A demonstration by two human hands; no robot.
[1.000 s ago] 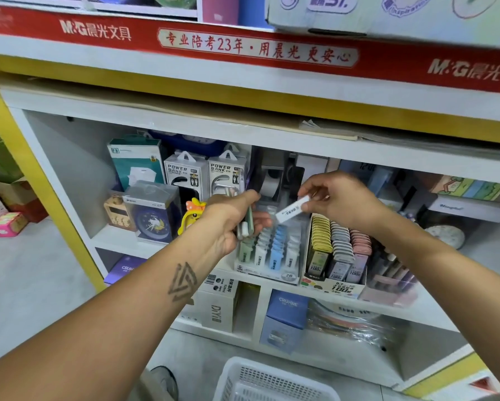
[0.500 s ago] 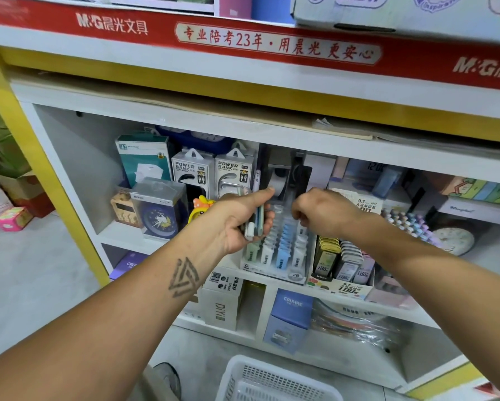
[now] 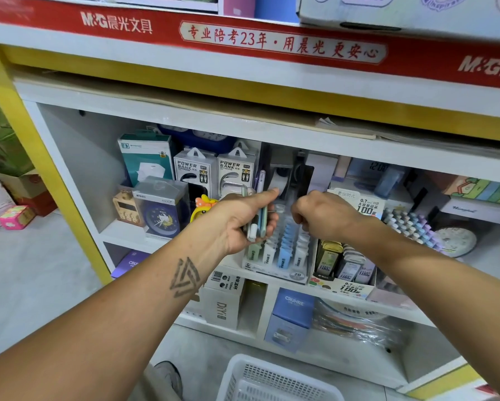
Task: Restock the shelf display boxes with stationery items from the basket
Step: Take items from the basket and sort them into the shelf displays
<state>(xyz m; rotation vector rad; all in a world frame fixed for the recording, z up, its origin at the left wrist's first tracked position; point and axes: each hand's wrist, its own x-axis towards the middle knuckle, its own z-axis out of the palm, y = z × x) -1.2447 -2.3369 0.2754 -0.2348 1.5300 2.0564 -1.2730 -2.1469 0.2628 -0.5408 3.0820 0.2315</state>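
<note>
The right hand (image 3: 321, 215) turns its knuckles to the camera, so its curled fingertips and whatever they may pinch stay hidden. The left hand (image 3: 243, 218) covers most of the slim pastel lead cases (image 3: 257, 227) it grips; their count is unclear. The white perforated plastic basket (image 3: 272, 380) is cut off by the bottom edge, contents unseen. Print on the clear display box of pastel refills (image 3: 283, 250) is too small to read.
</note>
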